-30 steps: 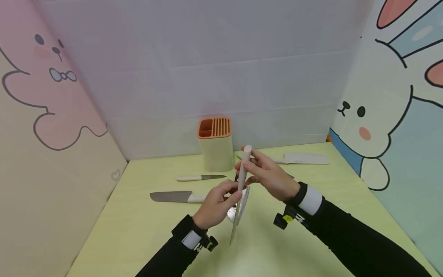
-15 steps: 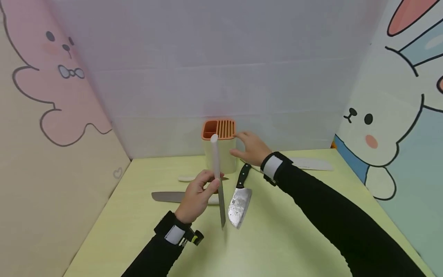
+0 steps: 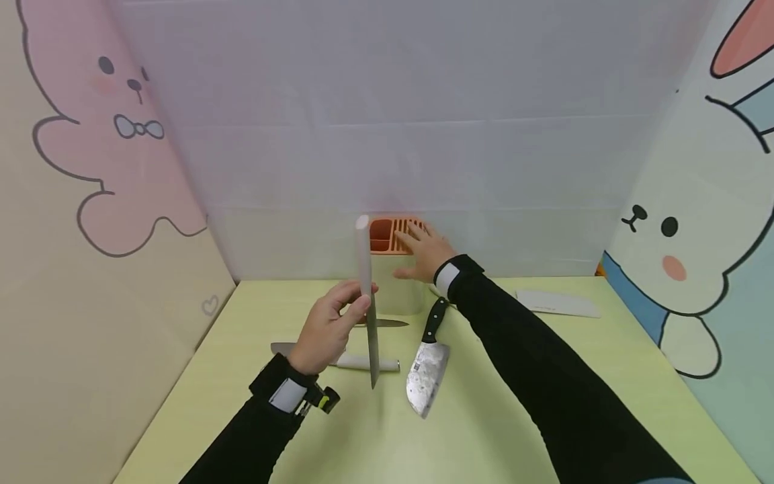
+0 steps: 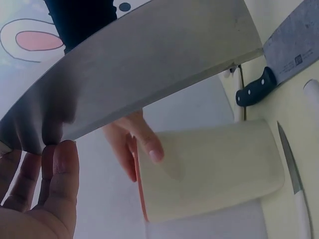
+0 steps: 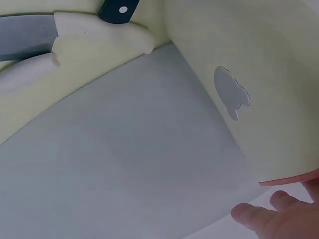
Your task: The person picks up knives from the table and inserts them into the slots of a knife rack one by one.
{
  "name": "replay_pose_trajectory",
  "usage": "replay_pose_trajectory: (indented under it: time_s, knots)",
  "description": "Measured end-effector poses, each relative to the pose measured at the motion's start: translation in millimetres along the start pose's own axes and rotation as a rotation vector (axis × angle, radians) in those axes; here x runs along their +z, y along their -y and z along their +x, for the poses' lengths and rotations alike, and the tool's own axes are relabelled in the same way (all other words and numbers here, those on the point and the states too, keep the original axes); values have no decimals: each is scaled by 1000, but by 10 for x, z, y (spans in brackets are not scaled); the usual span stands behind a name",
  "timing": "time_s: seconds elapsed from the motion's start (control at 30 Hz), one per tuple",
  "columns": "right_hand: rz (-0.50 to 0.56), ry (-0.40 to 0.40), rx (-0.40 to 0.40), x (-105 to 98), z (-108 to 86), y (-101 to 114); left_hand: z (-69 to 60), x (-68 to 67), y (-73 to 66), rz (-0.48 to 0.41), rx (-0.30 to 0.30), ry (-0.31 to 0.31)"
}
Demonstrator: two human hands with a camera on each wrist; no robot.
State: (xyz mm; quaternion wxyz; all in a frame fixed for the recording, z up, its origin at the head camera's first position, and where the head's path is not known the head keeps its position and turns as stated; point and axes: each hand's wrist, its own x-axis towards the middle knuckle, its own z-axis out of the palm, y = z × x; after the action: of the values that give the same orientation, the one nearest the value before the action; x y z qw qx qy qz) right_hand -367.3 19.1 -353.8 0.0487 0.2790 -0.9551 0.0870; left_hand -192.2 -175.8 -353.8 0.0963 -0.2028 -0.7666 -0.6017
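The left hand (image 3: 325, 329) pinches a knife (image 3: 367, 281), handle (image 3: 363, 247) up, above the counter (image 3: 484, 430) near the slotted block (image 3: 396, 286), and the right hand (image 3: 428, 257) is spread wide at the block's top; the knife is probably stiff, heavy and slick, so its handle seems safest to hold.

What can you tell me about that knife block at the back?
The knife block stands upright on the table, near the back wall. Its cream body looks like plastic, with a grey shape on one side. The orange top has narrow slots beside two open compartments. The right hand is over the slots; contact is unclear.
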Motion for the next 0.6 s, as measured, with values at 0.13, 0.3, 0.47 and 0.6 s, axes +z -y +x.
replay_pose_trajectory:
  time_s: [0.13, 0.3, 0.47, 0.6]
  knots:
    - [-12, 17, -14, 101, 42, -66, 198, -106, -86, -9, -3, -5]
    - [-117, -50, -100, 176, 28, -131, 519, -185, -232, -66, -13, 3]
    - [-126, -94, -141, 222, -9, -137, 798, -206, -300, -85, -37, 5]
    - [-153, -113, -149, 235, -50, -120, 929, -210, -312, -68, -46, -3]
